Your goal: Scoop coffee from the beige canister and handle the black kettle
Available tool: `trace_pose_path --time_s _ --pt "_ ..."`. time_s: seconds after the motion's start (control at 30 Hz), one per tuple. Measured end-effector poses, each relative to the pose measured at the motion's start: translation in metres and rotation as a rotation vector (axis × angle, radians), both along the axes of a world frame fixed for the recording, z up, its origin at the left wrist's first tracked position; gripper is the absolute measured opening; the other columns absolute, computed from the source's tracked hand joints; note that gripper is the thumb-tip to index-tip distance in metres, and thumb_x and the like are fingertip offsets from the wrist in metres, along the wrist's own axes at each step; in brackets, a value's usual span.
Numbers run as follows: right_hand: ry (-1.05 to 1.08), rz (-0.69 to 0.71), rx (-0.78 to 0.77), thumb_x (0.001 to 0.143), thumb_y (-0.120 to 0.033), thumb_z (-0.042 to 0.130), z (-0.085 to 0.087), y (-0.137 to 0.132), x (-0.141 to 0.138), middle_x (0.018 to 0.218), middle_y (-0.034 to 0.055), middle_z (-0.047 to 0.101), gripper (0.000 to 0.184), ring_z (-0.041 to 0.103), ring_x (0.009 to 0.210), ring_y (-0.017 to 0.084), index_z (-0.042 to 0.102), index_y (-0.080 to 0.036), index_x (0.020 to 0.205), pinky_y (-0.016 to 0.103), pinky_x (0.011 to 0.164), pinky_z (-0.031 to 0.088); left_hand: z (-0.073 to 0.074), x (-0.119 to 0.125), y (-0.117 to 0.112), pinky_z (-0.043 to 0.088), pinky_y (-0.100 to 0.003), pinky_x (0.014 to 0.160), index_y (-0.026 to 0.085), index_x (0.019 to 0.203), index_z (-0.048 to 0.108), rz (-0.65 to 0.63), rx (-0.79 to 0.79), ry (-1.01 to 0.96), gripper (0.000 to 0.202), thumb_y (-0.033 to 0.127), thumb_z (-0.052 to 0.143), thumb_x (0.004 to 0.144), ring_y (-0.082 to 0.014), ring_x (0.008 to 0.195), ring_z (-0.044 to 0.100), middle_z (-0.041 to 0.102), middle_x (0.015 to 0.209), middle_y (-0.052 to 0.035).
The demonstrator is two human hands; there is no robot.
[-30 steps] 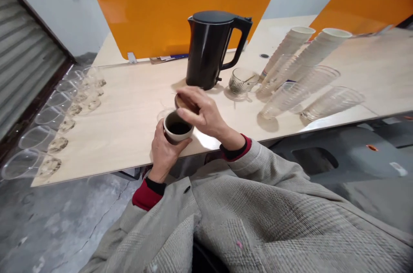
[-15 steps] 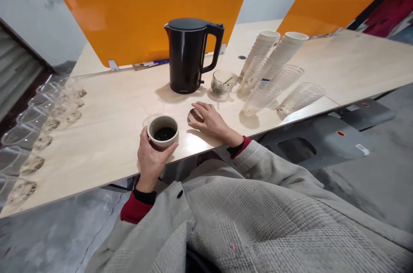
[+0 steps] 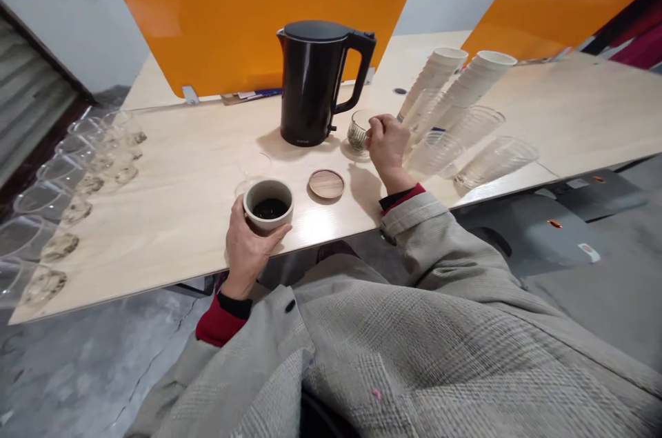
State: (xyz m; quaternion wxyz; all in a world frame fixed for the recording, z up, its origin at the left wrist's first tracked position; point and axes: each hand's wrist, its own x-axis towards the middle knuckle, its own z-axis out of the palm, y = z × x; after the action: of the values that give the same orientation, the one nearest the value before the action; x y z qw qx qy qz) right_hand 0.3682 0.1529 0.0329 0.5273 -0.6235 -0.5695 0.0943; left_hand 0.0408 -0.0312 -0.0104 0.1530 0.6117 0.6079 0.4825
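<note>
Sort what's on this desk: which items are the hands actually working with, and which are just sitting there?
In hand:
- ceramic cup, held by left hand
- glass cup, at right hand
- wooden lid, beside the ceramic cup

Lying about:
- black kettle
- paper cup stacks
- plastic cups
- orange dividers

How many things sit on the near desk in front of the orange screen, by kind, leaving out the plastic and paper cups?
Black kettle: 1
Ceramic cup with dark contents: 1
Round wooden lid: 1
Glass cup: 1
Total: 4
</note>
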Motion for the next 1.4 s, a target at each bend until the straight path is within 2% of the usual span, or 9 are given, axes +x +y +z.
trace_pose_path --time_s 0.13,0.27,0.33,0.47,0.6,0.8,0.97,1.1,1.4 --pt "0.2 -0.087 0.177 0.106 -0.025 0.06 0.015 -0.022 -0.004 0.064 -0.0053 0.06 0.02 0.056 0.052 0.011 0.064 -0.023 0.087 0.028 0.057 0.041 -0.001 -0.001 -0.001 0.058 -0.049 0.114 0.025 0.151 0.048 -0.016 0.022 0.002 0.099 0.054 0.097 0.071 -0.0337 0.135 0.07 0.068 0.148 -0.0139" --pt "0.285 -0.017 0.54 0.108 -0.032 0.063 0.041 -0.08 -0.016 0.069 -0.0034 0.063 0.016 0.058 0.055 0.013 0.07 -0.028 0.094 0.03 0.054 0.043 -0.002 -0.002 -0.003 0.056 -0.051 0.118 0.025 0.153 0.047 -0.032 0.02 0.009 0.1 0.057 0.096 0.072 -0.0349 0.14 0.067 0.066 0.151 -0.0153" --pt "0.299 0.095 0.639 0.11 -0.039 0.061 0.052 -0.111 -0.03 0.067 -0.0029 0.06 0.022 0.056 0.052 0.014 0.071 -0.029 0.094 0.031 0.05 0.04 -0.002 -0.002 -0.004 0.055 -0.053 0.12 0.024 0.154 0.046 -0.04 0.016 0.013 0.102 0.058 0.096 0.073 -0.0357 0.142 0.065 0.064 0.153 -0.0158" --pt "0.298 0.415 0.496 0.11 -0.048 0.061 0.065 -0.15 -0.065 0.064 -0.0035 0.056 0.025 0.054 0.05 0.014 0.071 -0.03 0.096 0.03 0.047 0.042 -0.002 -0.003 -0.005 0.053 -0.054 0.121 0.026 0.156 0.044 -0.051 0.012 0.016 0.103 0.06 0.095 0.073 -0.0361 0.145 0.063 0.063 0.156 -0.0158" --pt "0.15 0.663 0.35 0.113 -0.046 0.054 0.068 -0.161 -0.091 0.067 -0.0037 0.058 0.027 0.055 0.053 0.012 0.072 -0.027 0.105 0.028 0.052 0.047 -0.003 -0.004 -0.005 0.053 -0.055 0.121 0.025 0.157 0.045 -0.061 0.01 0.011 0.104 0.063 0.095 0.073 -0.0364 0.144 0.063 0.064 0.154 -0.0161" --pt "-0.347 0.912 0.259 0.114 -0.023 0.046 0.066 -0.156 -0.099 0.082 -0.0003 0.067 0.022 0.06 0.067 0.012 0.068 -0.023 0.112 0.027 0.065 0.049 -0.002 -0.004 -0.007 0.053 -0.056 0.119 0.027 0.158 0.044 -0.076 -0.016 -0.004 0.106 0.064 0.095 0.073 -0.0374 0.144 0.063 0.063 0.155 -0.0157" --pt "-0.531 0.977 0.253 0.109 -0.012 0.044 0.059 -0.146 -0.102 0.081 -0.0009 0.067 0.024 0.061 0.072 0.013 0.066 -0.021 0.112 0.03 0.073 0.047 -0.001 -0.003 -0.007 0.054 -0.056 0.117 0.028 0.159 0.044 -0.065 -0.049 -0.017 0.108 0.059 0.098 0.07 -0.0377 0.143 0.064 0.065 0.154 -0.0147" --pt "-0.469 1.024 0.198 0.109 -0.015 0.047 0.061 -0.144 -0.101 0.079 -0.0021 0.067 0.022 0.062 0.071 0.012 0.068 -0.021 0.11 0.028 0.072 0.047 -0.001 -0.003 -0.007 0.054 -0.055 0.117 0.029 0.159 0.044 -0.055 -0.049 -0.017 0.108 0.056 0.099 0.069 -0.0374 0.143 0.064 0.064 0.155 -0.0136" --pt "0.031 1.001 0.007 0.112 -0.045 0.058 0.062 -0.14 -0.098 0.065 -0.0048 0.062 0.031 0.054 0.052 0.009 0.073 -0.022 0.098 0.024 0.053 0.045 -0.002 -0.003 -0.007 0.054 -0.054 0.117 0.029 0.159 0.043 -0.05 -0.019 0.026 0.106 0.056 0.097 0.072 -0.0364 0.143 0.064 0.064 0.155 -0.014"
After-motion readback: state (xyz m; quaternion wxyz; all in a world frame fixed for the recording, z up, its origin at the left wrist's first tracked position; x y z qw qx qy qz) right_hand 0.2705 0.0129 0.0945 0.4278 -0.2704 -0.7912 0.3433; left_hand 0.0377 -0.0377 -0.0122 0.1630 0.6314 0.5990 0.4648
